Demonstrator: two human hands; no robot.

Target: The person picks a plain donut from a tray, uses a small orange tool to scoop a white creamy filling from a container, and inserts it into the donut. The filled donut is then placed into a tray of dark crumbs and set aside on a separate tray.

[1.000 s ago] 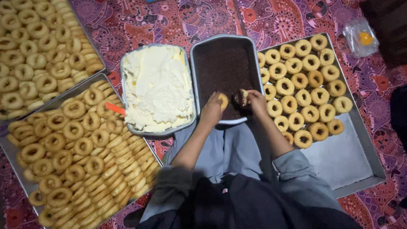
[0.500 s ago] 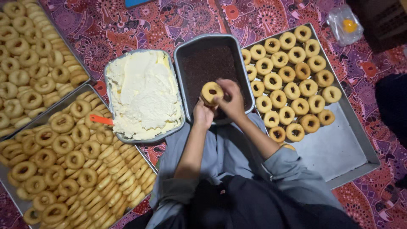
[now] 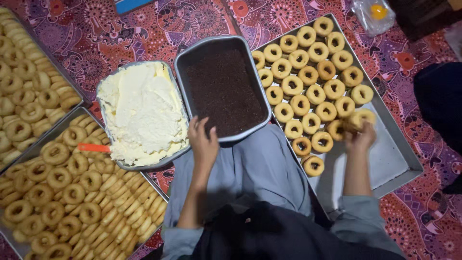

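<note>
Just then the filled ring biscuit [image 3: 362, 117] sat in the right hand [image 3: 360, 136], fingers curled loosely round it, over the right-hand tray [image 3: 394, 163] at the end of the last row of finished biscuits [image 3: 313, 86]. The left hand [image 3: 204, 144] rested half open and empty on the near rim of the pan of dark sprinkles [image 3: 224, 89], beside the pan of pale cream [image 3: 142, 113]. Set down carelessly, the biscuit would likely knock its neighbour [image 3: 335, 129] askew or shed sprinkles; the left hand leaning on that rim might tip the pan.
</note>
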